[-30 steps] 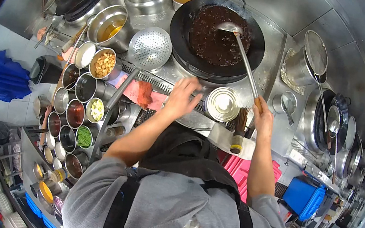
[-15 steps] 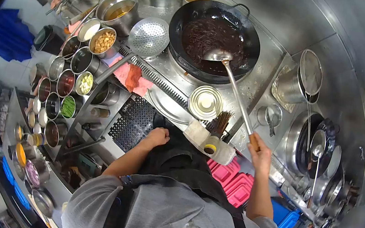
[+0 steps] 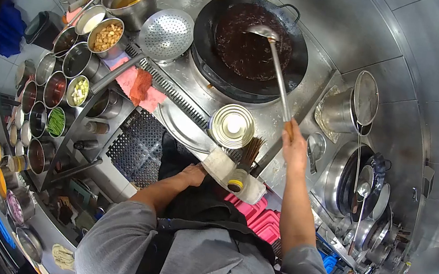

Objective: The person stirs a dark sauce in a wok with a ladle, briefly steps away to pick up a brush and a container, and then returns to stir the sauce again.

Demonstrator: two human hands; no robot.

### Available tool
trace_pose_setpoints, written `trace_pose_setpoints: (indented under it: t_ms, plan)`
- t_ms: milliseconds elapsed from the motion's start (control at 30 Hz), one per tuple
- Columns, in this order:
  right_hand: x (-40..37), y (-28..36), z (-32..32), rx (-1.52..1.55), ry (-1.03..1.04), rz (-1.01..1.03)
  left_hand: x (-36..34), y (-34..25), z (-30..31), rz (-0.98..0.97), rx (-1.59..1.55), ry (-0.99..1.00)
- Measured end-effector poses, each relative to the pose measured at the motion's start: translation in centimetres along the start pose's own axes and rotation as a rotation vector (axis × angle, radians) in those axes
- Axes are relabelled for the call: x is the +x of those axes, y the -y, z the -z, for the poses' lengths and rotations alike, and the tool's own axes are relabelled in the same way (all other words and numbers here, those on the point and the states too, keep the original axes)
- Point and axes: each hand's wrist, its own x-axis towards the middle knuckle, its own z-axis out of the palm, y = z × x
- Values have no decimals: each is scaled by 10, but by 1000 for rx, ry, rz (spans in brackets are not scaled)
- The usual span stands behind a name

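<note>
My right hand point(image 3: 294, 145) is closed around the wooden handle end of a long ladle point(image 3: 280, 70). The ladle's bowl lies in dark, bubbling liquid point(image 3: 242, 48) inside a large black wok point(image 3: 206, 30). Low at the counter's front edge, my left hand point(image 3: 193, 174) is right at the left end of a folded beige cloth point(image 3: 215, 164); its fingertips are hidden. On that cloth rests a bamboo brush point(image 3: 251, 151) beside a yellow-banded jar point(image 3: 236, 182). An open tin can point(image 3: 232, 126) stands between the cloth and the wok.
Left of the wok sits a perforated strainer point(image 3: 166, 34), near a pot of yellowish liquid point(image 3: 131, 0). Several metal ingredient pots, one with fried cubes point(image 3: 108, 37), crowd the left side. A sieve point(image 3: 366, 98) tops a pot at right. Pink containers point(image 3: 266, 224) stand below the counter.
The ladle's bowl has moved farther back in the wok, and my right hand has gone forward with it. My left hand has shifted right to the cloth. The whole view has swung slightly.
</note>
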Motion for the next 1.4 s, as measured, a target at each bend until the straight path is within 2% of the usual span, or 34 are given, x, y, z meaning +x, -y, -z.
trace_pose_setpoints:
  t_ms: [67, 233, 300, 367, 467, 500, 600, 767, 833, 967, 1167, 1233, 1300, 1367, 1400]
  plan:
    - [-3, 0, 25, -49, 7, -115, 1, -3, 0, -28, 41, 21]
    - [-43, -39, 78, -70, -18, -120, -5, -18, 25, 86, 5, 157]
    - [-64, -35, 94, -43, -28, -108, -1, -14, 18, 95, 10, 136]
    - [-83, -25, 107, -1, 47, -202, -1, -12, 15, 102, 15, 117]
    - [-110, -31, 96, -21, 47, -90, -6, -13, 18, 81, -3, 39]
    - [-117, -29, 88, 98, 73, -129, -4, -12, 14, 83, 16, 38]
    - [-118, -24, 59, 179, 143, -118, -3, -12, 11, 81, 15, 34]
    - [-67, 9, 17, 111, 237, -110, -3, -10, 11, 92, -8, 53]
    - [-42, 11, -1, 123, 135, -21, -5, -11, 11, 96, -47, 26]
    - [4, 8, -14, 29, 63, 10, -9, -13, 19, 113, -16, 76]
    - [3, -3, 27, -23, 35, -145, -12, 8, 7, 142, -3, 38]
    - [-14, -26, 48, -20, 29, -123, -29, 15, 21, 216, -82, -38]
    - [-36, -42, 69, 5, 5, -107, -25, 50, 2, 264, -92, -48]
    - [-60, -39, 89, 35, -11, -100, -41, 76, 1, 317, -101, -59]
    - [-72, -32, 100, 47, 17, -131, -57, 83, 13, 412, -127, -17]
